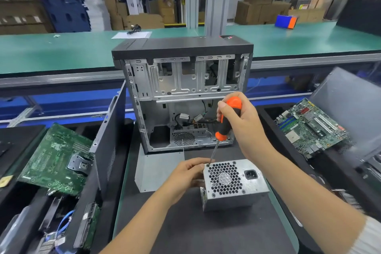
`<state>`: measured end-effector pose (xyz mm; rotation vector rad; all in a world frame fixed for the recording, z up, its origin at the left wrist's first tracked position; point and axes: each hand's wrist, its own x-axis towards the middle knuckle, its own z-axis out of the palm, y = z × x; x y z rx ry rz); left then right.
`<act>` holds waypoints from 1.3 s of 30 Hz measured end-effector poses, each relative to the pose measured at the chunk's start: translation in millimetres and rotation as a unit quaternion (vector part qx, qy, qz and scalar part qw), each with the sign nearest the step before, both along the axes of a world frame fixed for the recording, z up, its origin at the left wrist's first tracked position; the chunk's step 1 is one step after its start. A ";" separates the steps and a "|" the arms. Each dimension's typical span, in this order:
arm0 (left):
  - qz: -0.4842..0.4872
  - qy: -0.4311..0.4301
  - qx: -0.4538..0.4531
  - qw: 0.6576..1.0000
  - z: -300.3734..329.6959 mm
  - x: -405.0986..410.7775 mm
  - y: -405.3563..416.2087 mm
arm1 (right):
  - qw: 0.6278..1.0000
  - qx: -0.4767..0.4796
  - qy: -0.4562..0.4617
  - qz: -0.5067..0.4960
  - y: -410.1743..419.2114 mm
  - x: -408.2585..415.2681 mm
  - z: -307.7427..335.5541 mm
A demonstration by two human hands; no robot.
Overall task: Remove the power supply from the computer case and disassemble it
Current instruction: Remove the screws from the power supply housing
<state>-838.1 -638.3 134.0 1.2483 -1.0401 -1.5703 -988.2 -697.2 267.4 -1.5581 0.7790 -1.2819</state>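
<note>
The silver power supply (233, 183) stands on the dark mat in front of the open computer case (181, 93), its honeycomb fan grille and power socket facing up. My left hand (185, 173) grips its left upper edge. My right hand (241, 121) grips the orange and black handle of a screwdriver (224, 128). The screwdriver's tip sits on a screw at the grille's top left corner. The case stands upright with its side off, cables loose inside.
A grey metal side panel (158, 169) lies under the case. Left: a dark case panel (107, 142), a green circuit board (57, 159) and a bin of parts. Right: a motherboard (311, 128) on a dark tray. A green conveyor (61, 51) runs behind.
</note>
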 end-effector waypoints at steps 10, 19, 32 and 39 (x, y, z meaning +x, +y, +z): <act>0.020 -0.022 -0.027 0.999 -2.5 -6.4 8.9 | 0.994 -0.072 0.075 0.016 11.3 -0.5 0.6; 0.033 -0.027 -0.036 0.998 -3.5 -9.2 16.7 | 0.833 -0.336 0.353 -0.262 19.8 5.2 19.3; 0.028 -0.025 -0.031 0.999 2.1 -8.0 14.8 | 0.863 -0.308 0.320 -0.243 29.0 10.9 15.2; 0.020 -0.029 -0.031 0.999 2.1 -7.4 17.5 | 0.863 -0.266 0.353 -0.244 37.6 14.4 23.0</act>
